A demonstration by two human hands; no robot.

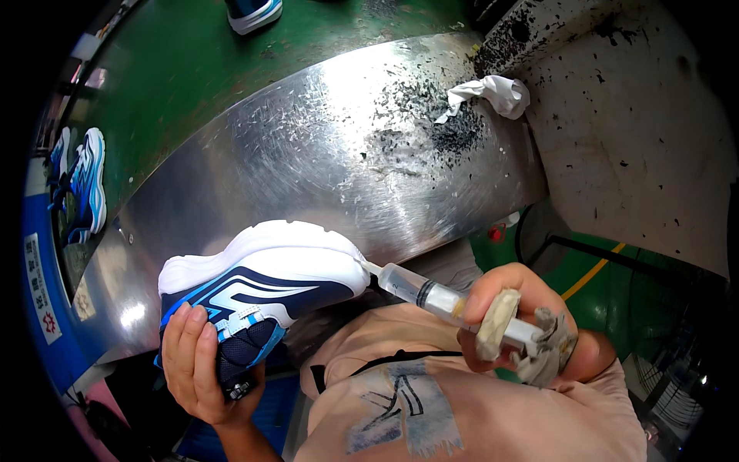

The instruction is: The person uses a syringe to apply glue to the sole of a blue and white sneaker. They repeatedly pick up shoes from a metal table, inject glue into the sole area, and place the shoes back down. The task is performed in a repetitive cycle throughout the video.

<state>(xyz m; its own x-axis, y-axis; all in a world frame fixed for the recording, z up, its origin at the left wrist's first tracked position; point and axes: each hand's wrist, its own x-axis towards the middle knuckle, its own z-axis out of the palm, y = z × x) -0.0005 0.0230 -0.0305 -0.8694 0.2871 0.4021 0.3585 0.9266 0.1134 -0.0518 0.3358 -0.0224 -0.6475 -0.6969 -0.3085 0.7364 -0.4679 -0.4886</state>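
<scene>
A running shoe with a thick white sole and a navy, blue and white upper is tilted on its side over the near edge of the metal worktop. My left hand is closed around its upper near the laces. In my right hand is a clear plastic syringe, gripped around its barrel and plunger end. Its nozzle meets the shoe at the end of the white sole. Grey-beige padding wraps the syringe's flange and plunger, partly hidden by my fingers.
A scratched metal worktop with black residue lies ahead. A crumpled white cloth rests at its far right, beside a stained pale panel. More shoes stand on the green surface, at the left and far edge.
</scene>
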